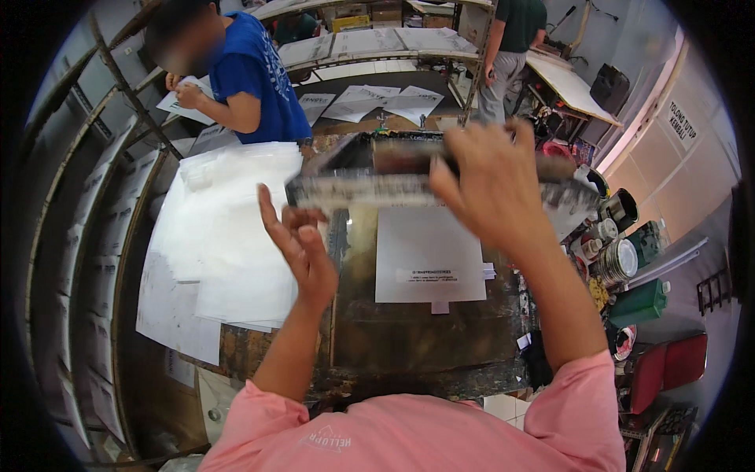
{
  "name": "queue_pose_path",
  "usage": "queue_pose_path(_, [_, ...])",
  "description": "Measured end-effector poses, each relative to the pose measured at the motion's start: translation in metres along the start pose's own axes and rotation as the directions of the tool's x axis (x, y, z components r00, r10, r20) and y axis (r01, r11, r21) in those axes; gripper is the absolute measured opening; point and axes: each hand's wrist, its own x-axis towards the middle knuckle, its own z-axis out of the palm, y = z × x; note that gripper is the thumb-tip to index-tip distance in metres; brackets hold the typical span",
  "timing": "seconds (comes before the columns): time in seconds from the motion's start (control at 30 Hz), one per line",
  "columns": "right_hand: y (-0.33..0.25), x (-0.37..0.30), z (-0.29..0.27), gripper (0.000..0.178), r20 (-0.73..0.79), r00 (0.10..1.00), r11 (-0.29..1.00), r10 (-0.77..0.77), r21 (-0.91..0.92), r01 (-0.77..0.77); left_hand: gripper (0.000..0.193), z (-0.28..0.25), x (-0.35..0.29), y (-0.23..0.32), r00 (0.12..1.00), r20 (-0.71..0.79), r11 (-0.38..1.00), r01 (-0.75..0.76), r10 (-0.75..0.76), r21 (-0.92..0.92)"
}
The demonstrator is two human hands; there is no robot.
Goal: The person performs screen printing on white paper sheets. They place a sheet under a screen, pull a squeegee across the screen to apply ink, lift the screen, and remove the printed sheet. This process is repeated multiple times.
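A screen-printing frame (354,190) is tilted up over the dark work board (393,338), its near edge raised. My right hand (495,185), smeared by motion, is closed round a brown bar that looks like a squeegee (399,157), lying across the frame. At the frame's left corner is my left hand (303,248), index finger stretched up and the other fingers partly bent, with nothing held. Whether it touches the frame I cannot tell. Under the frame lies a white sheet (429,244) with small dark print, beside small paper tabs (440,307).
A broad stack of white sheets (228,228) lies left of the board. Paint tins (617,259) and a green jerrycan (641,304) crowd the right side. A drying rack (102,267) stands far left. One person in blue (255,79) holds paper; another (511,55) stands behind.
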Motion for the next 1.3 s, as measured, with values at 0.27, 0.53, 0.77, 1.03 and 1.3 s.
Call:
queue_pose_path(0.27, [0.022, 0.059, 0.004, 0.032, -0.089, 0.994, 0.998, 0.057, 0.041, -0.053, 0.017, 0.01, 0.007, -0.198, 0.771, 0.228, 0.681, 0.332, -0.595, 0.653])
queue_pose_path(0.53, [0.029, 0.081, -0.001, 0.032, -0.077, 0.993, 0.994, 0.093, 0.064, -0.088, 0.048, 0.034, 0.023, -0.296, 0.847, 0.491, 0.711, -0.216, -0.205, 0.669])
queue_pose_path(0.77, [0.032, 0.075, 0.006, 0.032, -0.149, 0.986, 0.994, 0.07, 0.091, -0.057, 0.018, -0.008, 0.061, -0.203, 0.79, 0.31, 0.796, 0.336, -0.529, 0.503])
queue_pose_path(1.03, [0.009, 0.047, -0.004, 0.032, -0.1, 0.993, 0.997, 0.065, 0.058, -0.059, 0.02, -0.224, -0.023, -0.092, 0.893, -0.331, 0.7, 0.445, -0.304, 0.558])
queue_pose_path(1.3, [0.008, 0.026, 0.005, 0.035, -0.032, 0.999, 1.0, 0.027, -0.001, -0.027, 0.093, -0.311, -0.03, -0.01, 0.956, -0.289, 0.015, 0.29, -0.044, 0.957])
